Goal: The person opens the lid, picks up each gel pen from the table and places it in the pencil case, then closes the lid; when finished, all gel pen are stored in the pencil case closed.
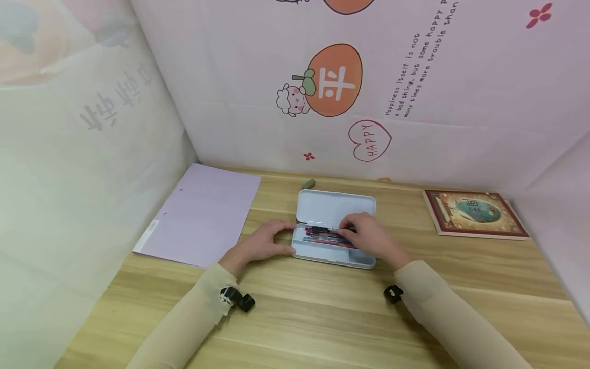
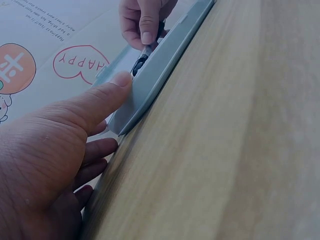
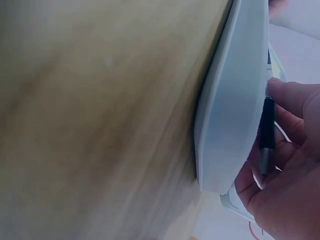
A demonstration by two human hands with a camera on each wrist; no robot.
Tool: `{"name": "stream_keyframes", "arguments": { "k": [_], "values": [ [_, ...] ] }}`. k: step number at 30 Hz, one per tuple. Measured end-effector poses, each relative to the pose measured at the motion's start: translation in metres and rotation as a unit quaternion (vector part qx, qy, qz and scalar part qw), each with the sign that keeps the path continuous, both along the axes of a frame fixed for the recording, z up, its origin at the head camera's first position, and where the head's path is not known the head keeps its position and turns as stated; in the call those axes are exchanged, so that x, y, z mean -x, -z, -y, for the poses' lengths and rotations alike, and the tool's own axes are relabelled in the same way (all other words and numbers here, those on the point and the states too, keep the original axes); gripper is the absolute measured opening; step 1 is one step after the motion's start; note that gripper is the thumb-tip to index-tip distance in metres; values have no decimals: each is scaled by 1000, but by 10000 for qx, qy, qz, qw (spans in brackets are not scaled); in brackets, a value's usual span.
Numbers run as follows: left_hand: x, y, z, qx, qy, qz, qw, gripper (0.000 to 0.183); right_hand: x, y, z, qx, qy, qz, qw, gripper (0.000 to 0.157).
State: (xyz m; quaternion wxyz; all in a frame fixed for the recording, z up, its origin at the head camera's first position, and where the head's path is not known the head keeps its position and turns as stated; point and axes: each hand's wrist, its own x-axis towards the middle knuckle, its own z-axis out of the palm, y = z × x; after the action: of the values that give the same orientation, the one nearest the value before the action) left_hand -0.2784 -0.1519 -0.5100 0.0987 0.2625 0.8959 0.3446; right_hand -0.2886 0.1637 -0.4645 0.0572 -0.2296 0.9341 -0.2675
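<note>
Table (image 1: 313,323) wood-grained, printed wall (image 1: 239,102) behind; straight-fingered left hand (image 1: 264,241) touches pencil case (image 1: 322,252); right hand (image 1: 369,234) pinches pen (image 3: 267,125).

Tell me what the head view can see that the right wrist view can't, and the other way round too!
Only the head view shows the flat purple pad, the book, the little green block and the person's beige sleeves.

Only the right wrist view clearly shows the palm side of the right hand and the grey end of the black pen it holds.

Both show the pale pencil case, the wooden table and the right hand. The left hand seems to be just a blurry bit in the wrist view.
</note>
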Motion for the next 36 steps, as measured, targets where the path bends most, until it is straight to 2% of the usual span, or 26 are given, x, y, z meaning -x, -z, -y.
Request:
{"name": "stream_keyframes", "arguments": {
  "k": [14, 28, 36],
  "values": [
    [2, 2, -2, 44, 68, -62, 9999, 72, 1, 0, 4, -606, 51, -118, 9981, 7],
    [2, -1, -1, -124, 49, -8, 9999, 71, -1, -3, 0, -652, 108, -138, 9977, 9],
    [0, -2, -1, -68, 18, 63, 10000, 72, -2, -3, -2, -793, 96, -220, 9966, 9]
  ]
}}
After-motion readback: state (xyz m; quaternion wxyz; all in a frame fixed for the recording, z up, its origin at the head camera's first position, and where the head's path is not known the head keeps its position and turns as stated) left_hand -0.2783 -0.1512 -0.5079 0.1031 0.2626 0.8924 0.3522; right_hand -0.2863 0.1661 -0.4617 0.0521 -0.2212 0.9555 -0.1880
